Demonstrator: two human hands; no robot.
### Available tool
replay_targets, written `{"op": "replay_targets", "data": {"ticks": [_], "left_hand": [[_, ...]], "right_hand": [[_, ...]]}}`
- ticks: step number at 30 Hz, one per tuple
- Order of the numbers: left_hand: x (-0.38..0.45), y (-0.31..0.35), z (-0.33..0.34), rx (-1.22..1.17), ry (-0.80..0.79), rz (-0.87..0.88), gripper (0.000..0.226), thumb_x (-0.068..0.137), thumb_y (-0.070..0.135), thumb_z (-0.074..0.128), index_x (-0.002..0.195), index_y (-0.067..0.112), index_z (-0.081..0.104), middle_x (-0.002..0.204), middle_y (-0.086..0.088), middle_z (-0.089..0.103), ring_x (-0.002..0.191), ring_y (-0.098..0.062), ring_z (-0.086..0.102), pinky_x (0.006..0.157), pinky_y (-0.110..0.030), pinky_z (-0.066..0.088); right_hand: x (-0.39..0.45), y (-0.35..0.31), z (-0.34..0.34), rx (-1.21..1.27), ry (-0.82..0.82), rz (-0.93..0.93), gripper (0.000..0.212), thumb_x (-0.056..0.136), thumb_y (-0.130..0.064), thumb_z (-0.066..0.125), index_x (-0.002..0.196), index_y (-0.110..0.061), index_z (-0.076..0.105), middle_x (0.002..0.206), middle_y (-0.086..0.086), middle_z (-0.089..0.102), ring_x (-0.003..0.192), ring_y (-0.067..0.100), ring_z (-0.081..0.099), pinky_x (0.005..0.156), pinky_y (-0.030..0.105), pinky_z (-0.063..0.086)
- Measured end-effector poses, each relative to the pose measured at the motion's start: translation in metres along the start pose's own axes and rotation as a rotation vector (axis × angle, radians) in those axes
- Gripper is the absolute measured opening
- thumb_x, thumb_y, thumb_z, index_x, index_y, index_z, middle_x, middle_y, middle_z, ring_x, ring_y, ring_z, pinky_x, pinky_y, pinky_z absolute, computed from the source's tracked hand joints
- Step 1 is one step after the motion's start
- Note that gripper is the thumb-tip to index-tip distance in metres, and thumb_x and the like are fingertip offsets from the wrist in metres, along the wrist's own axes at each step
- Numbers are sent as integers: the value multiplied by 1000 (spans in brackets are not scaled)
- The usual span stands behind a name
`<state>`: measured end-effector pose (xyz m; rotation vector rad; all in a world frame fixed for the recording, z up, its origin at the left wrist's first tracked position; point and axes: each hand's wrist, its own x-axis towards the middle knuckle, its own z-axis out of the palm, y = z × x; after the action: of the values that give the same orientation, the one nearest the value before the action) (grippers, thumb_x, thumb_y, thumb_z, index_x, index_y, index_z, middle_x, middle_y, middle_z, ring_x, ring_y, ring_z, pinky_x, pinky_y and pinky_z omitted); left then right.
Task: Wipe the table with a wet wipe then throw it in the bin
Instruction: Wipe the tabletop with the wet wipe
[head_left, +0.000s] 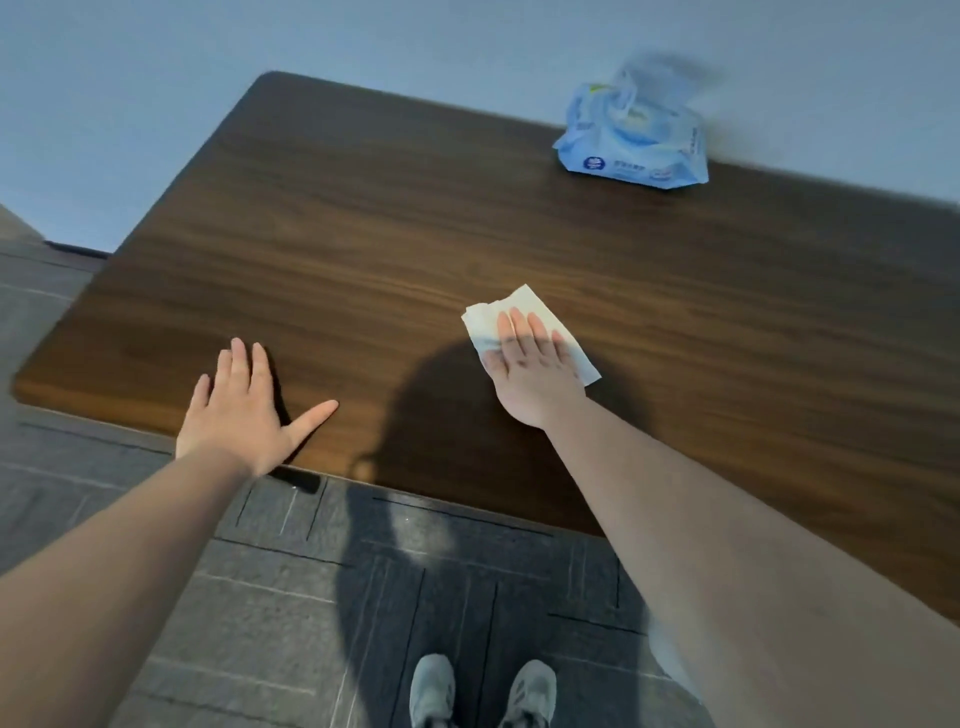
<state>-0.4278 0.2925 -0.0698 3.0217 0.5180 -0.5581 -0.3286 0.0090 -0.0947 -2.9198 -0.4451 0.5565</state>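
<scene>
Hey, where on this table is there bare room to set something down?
Most of the table is bare: the far left corner, and the wide stretch between the wet wipe pack and the right hand. The near edge is busier, with the left hand flat and the right pressing the wipe.

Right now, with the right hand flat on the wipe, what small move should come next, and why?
Probably slide the right hand, pressing the white wet wipe, across the dark wooden table. The wipe lies flat under the fingers near the middle of the near half, much tabletop around it is uncovered, and the left hand rests flat by the near edge.
</scene>
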Motion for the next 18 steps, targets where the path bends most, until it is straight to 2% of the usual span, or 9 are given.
{"op": "replay_targets", "data": {"ticks": [3,10,18], "left_hand": [[4,-29,8,-31,-20,-72,124,63,92,11,148,2,-7,157,-18,-9,145,-29,-6,118,-45,6],[7,-27,11,-105,-28,-111,125,59,93,15,148,9,-13,158,-9,-14,145,-24,-13,117,-43,-1],[9,-29,17,-82,-30,-84,119,61,90,1,145,8,-20,157,-10,-21,143,-24,-20,115,-42,-8]], "right_hand": [[21,-43,4,-28,7,-72,58,100,-44,11,149,-20,-10,160,-1,-11,146,21,-11,117,40,-8],[66,-131,5,-68,-11,-203,59,100,-46,13,150,-22,-6,160,-1,-9,146,20,-10,116,40,-8],[98,-223,12,-66,-53,-380,57,100,-43,12,150,-22,-4,160,-2,-9,146,18,-11,116,40,-9]]}}
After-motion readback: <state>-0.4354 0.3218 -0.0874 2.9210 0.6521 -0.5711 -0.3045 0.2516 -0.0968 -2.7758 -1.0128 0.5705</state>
